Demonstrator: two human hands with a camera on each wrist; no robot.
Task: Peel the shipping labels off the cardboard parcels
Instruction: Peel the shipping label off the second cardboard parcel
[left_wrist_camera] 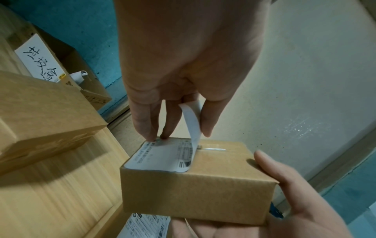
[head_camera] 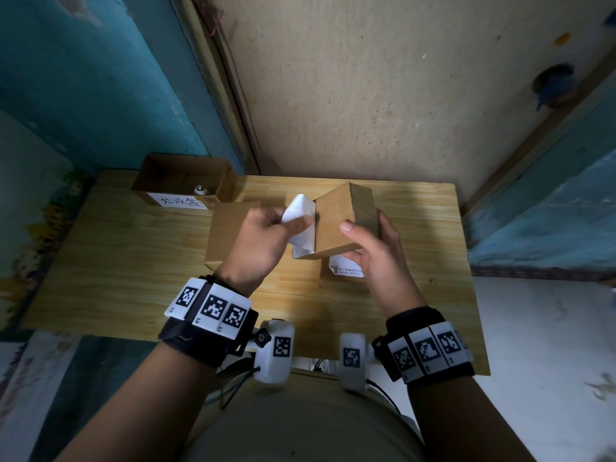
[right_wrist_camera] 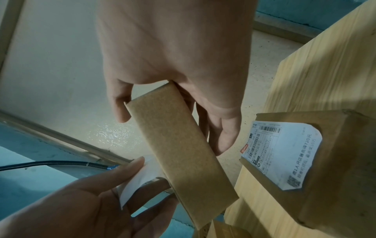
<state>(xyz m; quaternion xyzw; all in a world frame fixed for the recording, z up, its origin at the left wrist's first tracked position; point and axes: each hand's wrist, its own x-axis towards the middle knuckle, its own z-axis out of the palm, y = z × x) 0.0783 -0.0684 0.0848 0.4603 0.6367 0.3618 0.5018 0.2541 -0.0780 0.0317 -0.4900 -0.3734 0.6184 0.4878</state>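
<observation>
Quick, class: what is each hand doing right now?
Left hand: pinches the half-peeled shipping label.
Right hand: grips the small cardboard parcel.

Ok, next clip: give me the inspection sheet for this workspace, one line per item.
Surface: wooden table, light grain.
Job's things: held parcel, its label partly peeled; second parcel with its label still on; third parcel.
Clutter: open box with a handwritten tag, at the back left.
Grippers: left hand pinches the label; right hand grips the held parcel.
Cables: black cable on the floor.
Surroundings: teal walls, beige door.
</observation>
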